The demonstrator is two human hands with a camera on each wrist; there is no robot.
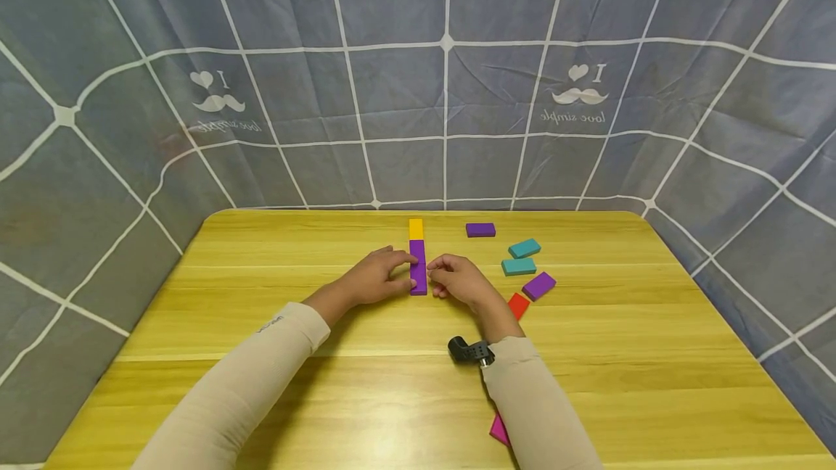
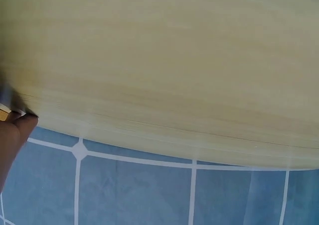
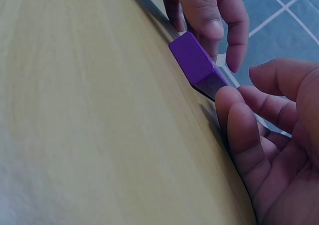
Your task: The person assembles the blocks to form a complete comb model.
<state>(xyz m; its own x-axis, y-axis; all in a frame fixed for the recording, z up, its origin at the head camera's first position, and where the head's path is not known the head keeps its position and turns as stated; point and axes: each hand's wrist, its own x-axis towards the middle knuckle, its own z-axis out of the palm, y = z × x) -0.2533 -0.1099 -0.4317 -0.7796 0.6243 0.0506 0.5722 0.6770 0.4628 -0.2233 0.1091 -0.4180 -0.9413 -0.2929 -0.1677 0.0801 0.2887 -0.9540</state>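
A straight row runs away from me at the middle of the table: a yellow block [image 1: 416, 229] at the far end, then a purple stretch [image 1: 418, 249] nearer. My left hand [image 1: 375, 278] lies to the left of the row, its thumb and forefinger tips against the purple part. Only a bit of that hand [image 2: 12, 140] shows at the edge of the left wrist view. Right of the row is my right hand [image 1: 460, 281], fingers loosely bent and holding nothing. In the right wrist view its fingertips [image 3: 232, 100] are right at the purple block's near end [image 3: 192, 60].
To the right lie a purple block [image 1: 480, 230], two teal blocks [image 1: 525, 248], another purple block [image 1: 538, 286] and a red block [image 1: 518, 306] partly behind my right wrist. A pink block [image 1: 499, 429] peeks out beside the right sleeve. A grey checked curtain [image 1: 405, 93] surrounds the wooden table [image 1: 261, 238].
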